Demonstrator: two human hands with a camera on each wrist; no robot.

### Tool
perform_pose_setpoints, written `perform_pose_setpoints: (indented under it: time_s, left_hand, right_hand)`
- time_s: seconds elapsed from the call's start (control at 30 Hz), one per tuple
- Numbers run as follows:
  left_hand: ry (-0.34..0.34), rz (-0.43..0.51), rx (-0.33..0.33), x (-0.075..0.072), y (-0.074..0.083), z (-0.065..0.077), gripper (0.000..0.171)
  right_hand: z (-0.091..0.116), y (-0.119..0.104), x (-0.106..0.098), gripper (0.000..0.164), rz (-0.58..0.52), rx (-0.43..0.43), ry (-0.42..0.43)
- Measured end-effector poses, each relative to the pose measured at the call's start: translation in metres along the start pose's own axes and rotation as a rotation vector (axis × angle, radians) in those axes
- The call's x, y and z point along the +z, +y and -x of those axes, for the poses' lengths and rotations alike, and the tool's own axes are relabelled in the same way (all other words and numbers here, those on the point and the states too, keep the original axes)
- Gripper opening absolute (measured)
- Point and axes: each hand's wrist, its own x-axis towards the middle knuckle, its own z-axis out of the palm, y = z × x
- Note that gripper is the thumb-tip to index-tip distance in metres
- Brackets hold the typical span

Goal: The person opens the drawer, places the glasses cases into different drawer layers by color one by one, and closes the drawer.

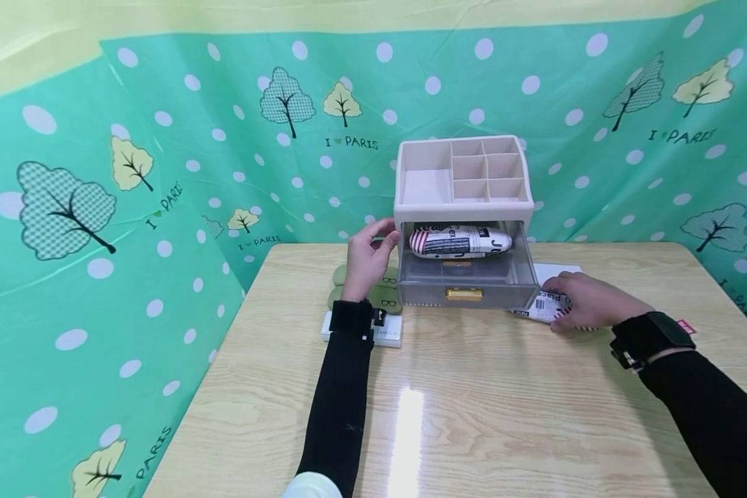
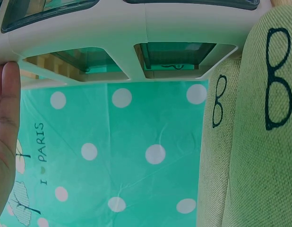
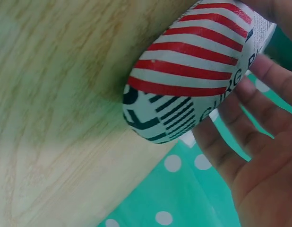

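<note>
A cream desktop organizer point(image 1: 463, 209) stands at the back of the table, its clear grey drawer point(image 1: 473, 296) pulled out by a gold handle. Inside that drawer lies a newspaper-print glasses case point(image 1: 460, 242). My left hand point(image 1: 366, 261) touches the organizer's left side with fingers extended, seen also at the left edge of the left wrist view. To the right of the drawer, my right hand point(image 1: 597, 301) holds a second newspaper-print glasses case point(image 3: 188, 61) between thumb and fingers, low over the table. Red stripes and black lettering show on its rounded end.
Two green glasses cases point(image 1: 373, 299) with spectacles drawn on them lie left of the organizer, by my left wrist. A white box point(image 1: 389, 332) sits in front of them. Another white flat item point(image 1: 557, 270) lies behind my right hand. A green patterned cloth point(image 1: 324, 173) hangs behind the table.
</note>
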Motion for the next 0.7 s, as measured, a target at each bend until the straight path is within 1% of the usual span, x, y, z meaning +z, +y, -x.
perform_pose_setpoints:
  time_s: [0.1, 0.17, 0.33, 0.53, 0.7]
  left_hand:
    - [-0.005, 0.000, 0.006, 0.000, -0.001, 0.001, 0.039]
    - [-0.008, -0.005, 0.013, -0.001, -0.001, 0.001, 0.040]
    - [-0.008, -0.012, 0.033, -0.003, -0.001, 0.001, 0.043]
    - [-0.004, -0.003, 0.014, -0.002, 0.000, 0.002, 0.039]
    - [0.003, 0.000, -0.005, -0.001, 0.002, 0.001, 0.037]
  right_hand:
    - [0.002, -0.002, 0.001, 0.076, 0.006, 0.025, -0.022]
    - [0.003, -0.002, 0.002, 0.076, 0.024, 0.031, -0.021]
    - [0.010, 0.000, -0.001, 0.076, 0.070, 0.011, 0.024]
    - [0.018, 0.003, -0.015, 0.069, 0.096, 0.013, 0.086]
    - [0.022, 0.003, -0.031, 0.068, 0.090, 0.014, 0.114]
